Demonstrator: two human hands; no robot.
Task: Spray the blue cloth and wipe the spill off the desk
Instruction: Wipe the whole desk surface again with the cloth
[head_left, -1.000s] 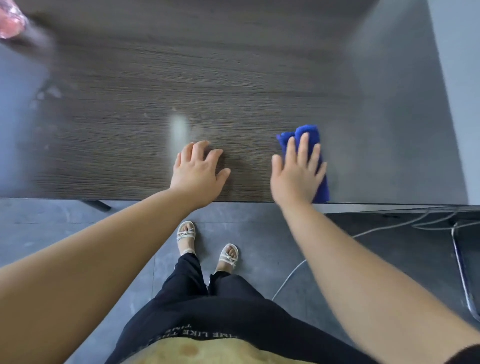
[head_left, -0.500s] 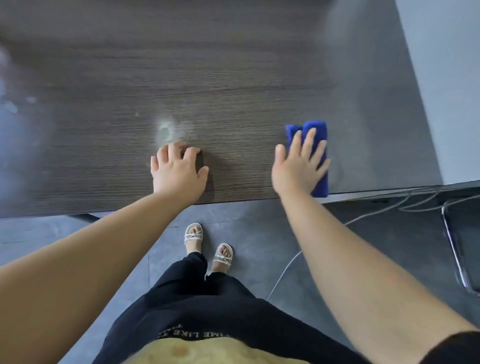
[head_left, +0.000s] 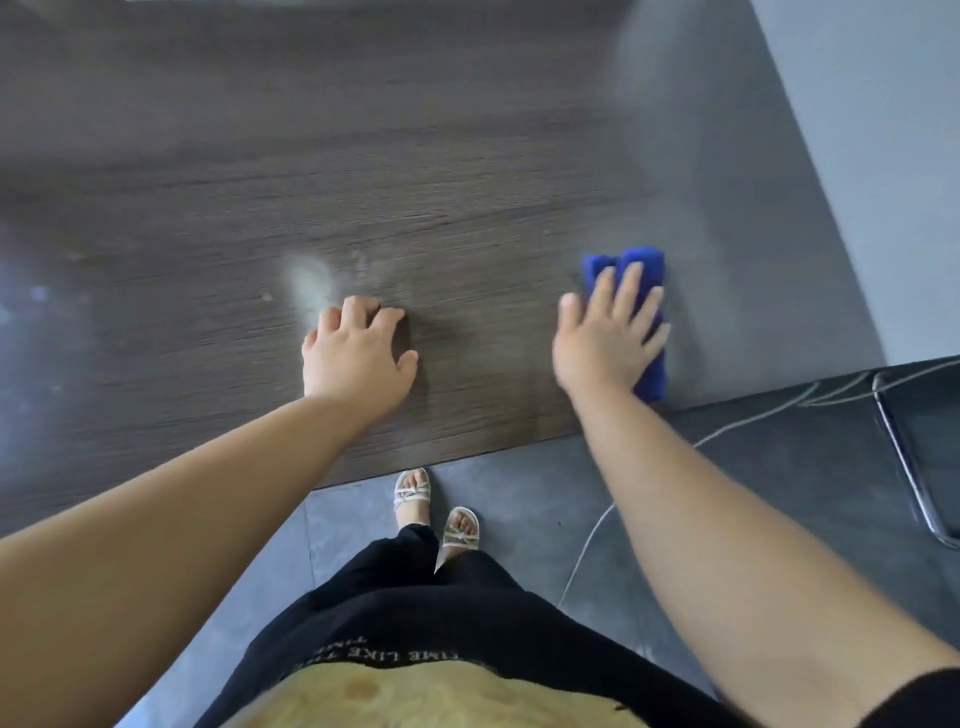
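Fingers (head_left: 629, 288) of the right hand (head_left: 605, 345) spread straight, pressing the folded blue cloth (head_left: 647, 262) flat near the front edge of the dark wood-grain desk (head_left: 415, 182), while the left hand (head_left: 358, 358) rests loosely curled, holding nothing, beside a pale spill (head_left: 306, 280), above a grey floor (head_left: 519, 488).

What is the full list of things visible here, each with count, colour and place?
desk: 1, dark wood grain, upper view
blue cloth: 1, blue, desk's front right
spill: 1, whitish, on desk, left of blue cloth
floor: 1, grey, below desk
cables: several, pale, on floor, right
metal frame: 1, dark, far right edge
sandals: 2, white, on floor
left hand: 1, resting on desk near spill, empty
right hand: 1, flat on blue cloth
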